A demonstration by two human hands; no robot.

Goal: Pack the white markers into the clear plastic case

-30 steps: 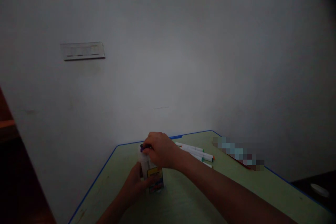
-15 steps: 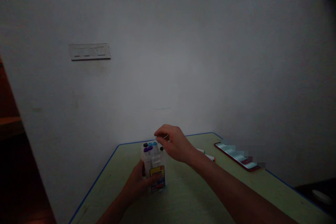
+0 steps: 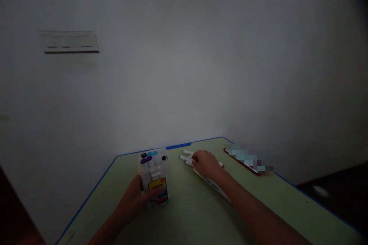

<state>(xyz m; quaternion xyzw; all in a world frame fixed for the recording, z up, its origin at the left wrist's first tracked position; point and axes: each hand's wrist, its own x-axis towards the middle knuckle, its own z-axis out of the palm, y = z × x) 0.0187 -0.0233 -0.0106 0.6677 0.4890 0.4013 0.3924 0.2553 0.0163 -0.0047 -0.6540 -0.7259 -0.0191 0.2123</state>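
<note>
My left hand [image 3: 136, 199] is wrapped round a clear plastic marker case [image 3: 168, 172], which stands on the table with its label facing me. Several markers are upright inside; purple caps [image 3: 146, 160], light blue caps [image 3: 152, 153] and black caps [image 3: 143, 155] show at the top. To the right, my right hand [image 3: 206, 164] is down at a group of loose white markers [image 3: 185, 158], its fingers closed on one of them. Part of that marker is hidden behind the fingers. An orange end [image 3: 222, 165] shows past the hand.
A flat white printed piece [image 3: 217, 189] lies under my right forearm. Farther right, a dark red-edged flat object [image 3: 244, 162], partly blurred out, rests on the pale green table [image 3: 189, 214] with blue edging. The wall [image 3: 184, 65] stands behind, with a switch plate [image 3: 70, 42].
My right hand has moved from above the case to the loose markers on the right and closed there. The left hand still holds the case. The view has turned a little rightward.
</note>
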